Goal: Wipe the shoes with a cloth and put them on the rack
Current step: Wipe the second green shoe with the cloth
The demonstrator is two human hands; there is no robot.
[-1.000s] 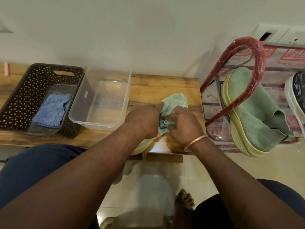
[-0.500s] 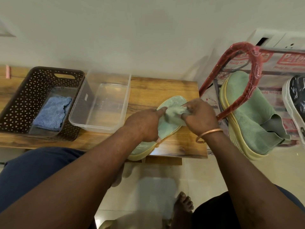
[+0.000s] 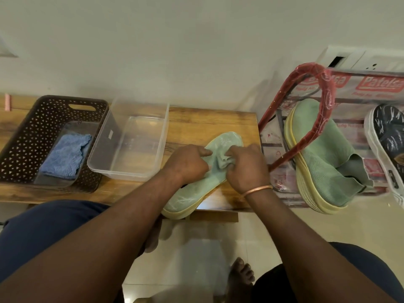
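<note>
Shoe (image 3: 185, 200) on table (image 3: 207, 121), long axis diagonal: near end at left, overhanging the near table edge; far end pointing right and away. Cannot tell toe from heel.

Left hand (image 3: 185, 165) on the shoe's left flank at mid-length, fingers curled onto it, thumb laid across the upper: a steadying grip.

Right hand (image 3: 247, 169) just right of it, fingers clamped on a bunched pale-green cloth (image 3: 220, 164) pressed to the upper between the two hands.

Judgement: wiping step in hand. Unwiped knit lies both near-left and far-right of the cloth, so strokes should run along the diagonal.

Rack (image 3: 328, 95) stands right of the table, nearer the right hand; it holds a second green shoe (image 3: 323, 154) and a dark shoe (image 3: 387, 136). Transfer would go rightward.
</note>
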